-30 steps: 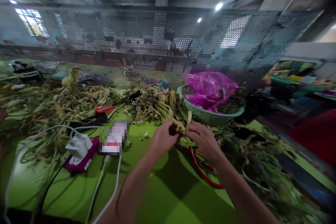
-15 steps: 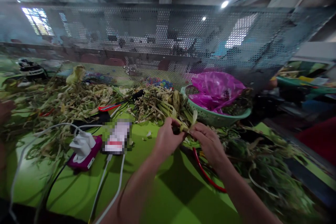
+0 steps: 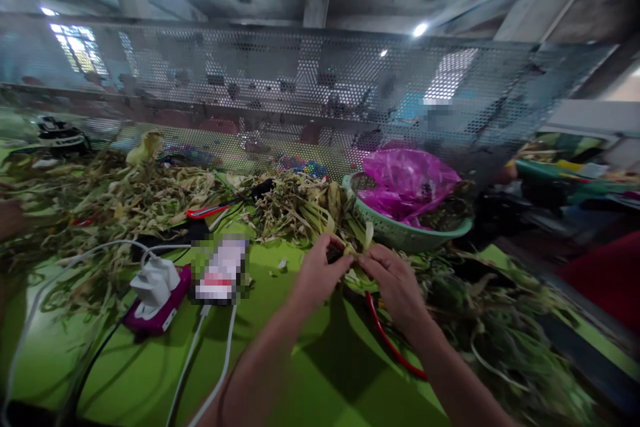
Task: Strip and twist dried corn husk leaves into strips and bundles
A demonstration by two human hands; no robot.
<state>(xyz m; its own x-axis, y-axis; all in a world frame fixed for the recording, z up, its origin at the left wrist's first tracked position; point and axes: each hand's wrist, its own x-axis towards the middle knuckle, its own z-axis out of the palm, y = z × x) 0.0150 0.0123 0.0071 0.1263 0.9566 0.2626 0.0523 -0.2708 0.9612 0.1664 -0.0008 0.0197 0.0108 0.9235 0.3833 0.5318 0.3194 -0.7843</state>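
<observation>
Both of my hands meet over the middle of a bright green table (image 3: 310,373). My left hand (image 3: 320,273) is closed in a pinch on a pale green leafy stalk (image 3: 361,243). My right hand (image 3: 393,280) is closed on the same stalk from the other side, fingertips almost touching the left ones. A small dark object shows between the left fingers; I cannot make it out. Just beyond the hands lies a heap of dried yellowish leaves and stems (image 3: 295,203). A red-handled tool (image 3: 387,340) lies on the table under my right wrist.
A teal basket (image 3: 400,230) with a magenta plastic bag (image 3: 407,180) stands behind the hands. A white charger on a purple device (image 3: 155,290), a phone (image 3: 220,270) and white cables lie at the left. A perforated metal screen (image 3: 300,93) closes the far side. More plant waste (image 3: 500,333) fills the right.
The hands stay together on the stalk, shifting slightly right and lower in the picture as the camera tilts up. The fingers have worked closer together.
</observation>
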